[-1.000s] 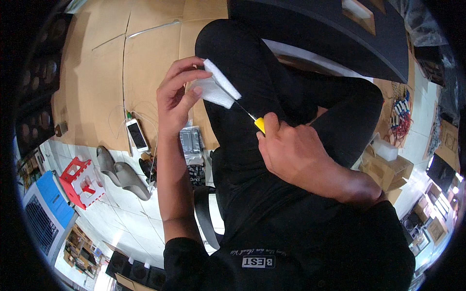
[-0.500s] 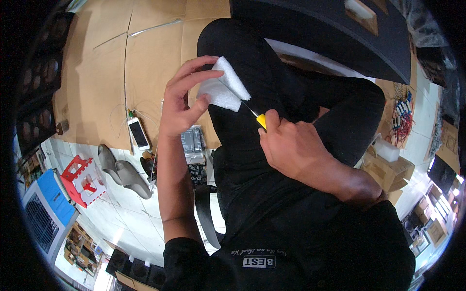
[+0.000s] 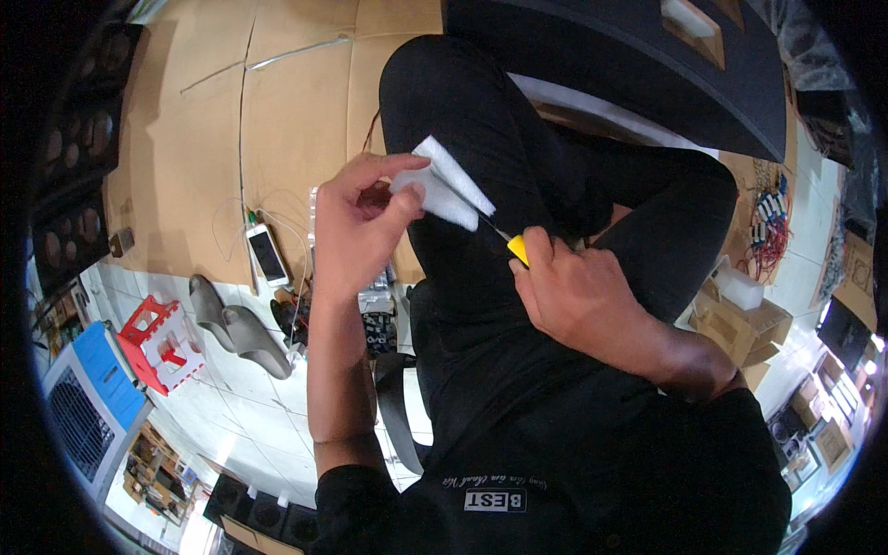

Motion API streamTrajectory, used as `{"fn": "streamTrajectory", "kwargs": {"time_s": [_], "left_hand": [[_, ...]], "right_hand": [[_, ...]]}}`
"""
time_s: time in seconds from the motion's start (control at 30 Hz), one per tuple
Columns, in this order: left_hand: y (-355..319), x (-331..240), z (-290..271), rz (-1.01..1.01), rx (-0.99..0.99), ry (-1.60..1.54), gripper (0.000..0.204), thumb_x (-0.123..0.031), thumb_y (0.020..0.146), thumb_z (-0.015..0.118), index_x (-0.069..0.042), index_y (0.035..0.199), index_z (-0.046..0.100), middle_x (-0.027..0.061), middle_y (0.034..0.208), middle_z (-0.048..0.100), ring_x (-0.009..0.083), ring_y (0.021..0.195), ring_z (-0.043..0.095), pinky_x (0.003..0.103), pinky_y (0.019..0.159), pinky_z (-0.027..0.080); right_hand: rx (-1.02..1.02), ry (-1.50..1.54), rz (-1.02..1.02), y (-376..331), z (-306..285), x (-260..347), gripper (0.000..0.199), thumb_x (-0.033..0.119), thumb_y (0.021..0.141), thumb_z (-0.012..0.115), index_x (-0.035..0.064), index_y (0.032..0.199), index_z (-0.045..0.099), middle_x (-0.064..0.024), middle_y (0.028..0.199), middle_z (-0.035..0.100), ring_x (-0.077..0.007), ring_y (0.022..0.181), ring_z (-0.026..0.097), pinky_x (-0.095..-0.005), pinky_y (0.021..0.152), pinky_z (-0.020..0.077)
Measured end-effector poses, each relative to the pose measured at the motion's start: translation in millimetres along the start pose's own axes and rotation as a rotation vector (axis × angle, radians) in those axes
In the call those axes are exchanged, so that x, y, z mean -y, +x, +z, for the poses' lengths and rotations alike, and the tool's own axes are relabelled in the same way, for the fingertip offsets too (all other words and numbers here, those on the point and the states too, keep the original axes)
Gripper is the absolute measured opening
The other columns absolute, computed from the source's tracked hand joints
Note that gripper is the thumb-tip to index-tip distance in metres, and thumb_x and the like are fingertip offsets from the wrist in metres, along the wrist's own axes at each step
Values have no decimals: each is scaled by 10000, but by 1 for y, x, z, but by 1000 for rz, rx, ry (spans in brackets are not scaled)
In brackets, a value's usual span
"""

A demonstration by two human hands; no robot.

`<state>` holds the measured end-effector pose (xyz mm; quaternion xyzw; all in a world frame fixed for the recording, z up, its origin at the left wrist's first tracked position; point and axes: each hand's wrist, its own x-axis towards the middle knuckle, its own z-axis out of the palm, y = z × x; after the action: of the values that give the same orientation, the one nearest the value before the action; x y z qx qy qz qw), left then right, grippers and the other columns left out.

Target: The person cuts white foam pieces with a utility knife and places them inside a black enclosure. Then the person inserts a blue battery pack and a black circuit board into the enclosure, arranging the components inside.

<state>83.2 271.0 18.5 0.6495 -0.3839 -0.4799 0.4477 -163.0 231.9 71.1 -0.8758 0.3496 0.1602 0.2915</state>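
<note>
A folded piece of white foam sheet (image 3: 455, 191) is pinched between the thumb and fingers of my left hand (image 3: 375, 208), over my black-trousered leg. My right hand (image 3: 578, 282) is wrapped around a knife with a yellow handle (image 3: 518, 249), to the right of the foam. Its thin blade (image 3: 490, 225) points up and left and enters between the two foam layers at their lower right end. The foam hides the tip of the blade.
A large black cabinet (image 3: 629, 69) stands beyond my legs. Cardboard (image 3: 296, 120) covers the floor at left, with a white phone (image 3: 267, 254) on it. Grey slippers (image 3: 239, 328), a red-and-white stool (image 3: 162, 347), a cardboard box (image 3: 740, 324) and wired parts (image 3: 768, 227) lie around me.
My left hand has moved down and slightly right with the foam. The knife and my right hand have shifted a little right and down. The blade still meets the foam.
</note>
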Motion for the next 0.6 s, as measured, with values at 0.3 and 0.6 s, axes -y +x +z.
{"fn": "streamTrajectory", "kwargs": {"time_s": [0.3,0.6], "left_hand": [[-25,-23,36,358,-361,531,206,8,727,760,-54,918,712,108,898,677,224,753,689,310,663,550],[-23,-12,51,424,-384,550,194,17,714,754,-57,882,691,107,886,664,252,747,674,334,659,541]], "right_hand": [[-247,-2,-39,15,12,5,291,216,957,646,-20,1069,517,-163,736,678,-254,589,716,-340,478,565],[-279,-56,-13,41,13,2,206,170,967,542,-27,1025,551,-168,708,686,-301,585,719,-382,474,576]]}}
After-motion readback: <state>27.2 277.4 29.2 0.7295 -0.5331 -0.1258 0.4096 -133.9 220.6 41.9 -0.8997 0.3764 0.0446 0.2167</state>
